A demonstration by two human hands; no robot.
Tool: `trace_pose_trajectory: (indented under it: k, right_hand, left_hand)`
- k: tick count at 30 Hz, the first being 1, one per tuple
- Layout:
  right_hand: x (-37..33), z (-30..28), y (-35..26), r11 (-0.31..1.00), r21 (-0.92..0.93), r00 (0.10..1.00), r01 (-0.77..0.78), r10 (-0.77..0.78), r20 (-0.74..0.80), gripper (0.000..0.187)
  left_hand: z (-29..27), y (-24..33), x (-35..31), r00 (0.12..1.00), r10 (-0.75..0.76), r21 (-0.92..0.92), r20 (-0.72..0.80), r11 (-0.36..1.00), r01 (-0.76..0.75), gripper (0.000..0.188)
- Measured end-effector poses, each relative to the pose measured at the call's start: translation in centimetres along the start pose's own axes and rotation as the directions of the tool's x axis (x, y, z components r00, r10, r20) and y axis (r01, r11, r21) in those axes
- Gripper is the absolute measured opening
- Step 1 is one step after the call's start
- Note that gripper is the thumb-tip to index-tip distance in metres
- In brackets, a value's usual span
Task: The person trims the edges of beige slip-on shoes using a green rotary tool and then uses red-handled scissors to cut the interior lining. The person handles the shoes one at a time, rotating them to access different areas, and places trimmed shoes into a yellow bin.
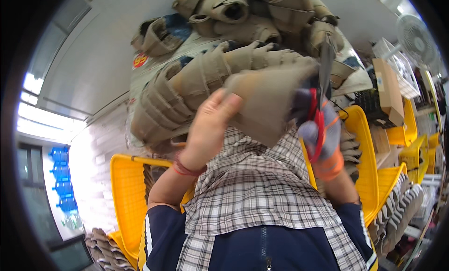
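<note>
My left hand (209,123), bare with a red cord at the wrist, pinches the near left edge of a tan fabric shoe upper (266,100), which is blurred by motion. In my right hand (327,140), wearing a grey and orange glove, is a pair of scissors (318,133) with red handles. Its dark blades point up and away, beside the upper's right end. A dark part of the upper lies close to the right fingers; whether they touch it I cannot tell. Just beyond, a curved row of nested tan uppers (187,91) lies across the table.
More uppers (248,25) are heaped at the table's far side. Yellow plastic chairs (128,196) stand left and right of me, with stacked uppers (395,215) by the right one. A cardboard box (388,91) and a fan (415,39) are at the far right.
</note>
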State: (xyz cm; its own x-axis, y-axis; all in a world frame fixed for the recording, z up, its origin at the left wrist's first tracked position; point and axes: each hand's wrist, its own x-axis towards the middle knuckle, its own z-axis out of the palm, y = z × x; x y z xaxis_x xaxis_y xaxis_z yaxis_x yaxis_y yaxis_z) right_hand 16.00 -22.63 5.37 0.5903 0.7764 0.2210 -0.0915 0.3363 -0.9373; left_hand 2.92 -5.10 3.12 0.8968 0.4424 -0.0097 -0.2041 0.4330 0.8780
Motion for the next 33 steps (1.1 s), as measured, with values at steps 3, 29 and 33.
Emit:
trace_pose_trajectory:
  k: [3, 29, 33]
  right_hand:
    - [-2.5, -0.9, 2.2, 0.898, -0.432, 0.928, 0.084, -0.228, -0.294, 0.05]
    - [6.3, -17.7, 20.2, 0.984, -0.031, 0.918, 0.173, -0.172, -0.357, 0.044]
    - [4.8, -17.2, 21.1, 0.956, 0.23, 0.867, 0.182, -0.046, -0.496, 0.045]
  left_hand:
    - [4.6, -3.6, 2.3, 0.987, -0.07, 0.199, 0.148, 0.979, 0.039, 0.03]
    - [-8.1, 2.8, 26.9, 0.762, 0.63, 0.988, 0.152, -0.071, -0.139, 0.028]
    - [-10.1, 3.5, 30.6, 0.634, 0.723, 0.907, 0.275, -0.414, 0.079, 0.044]
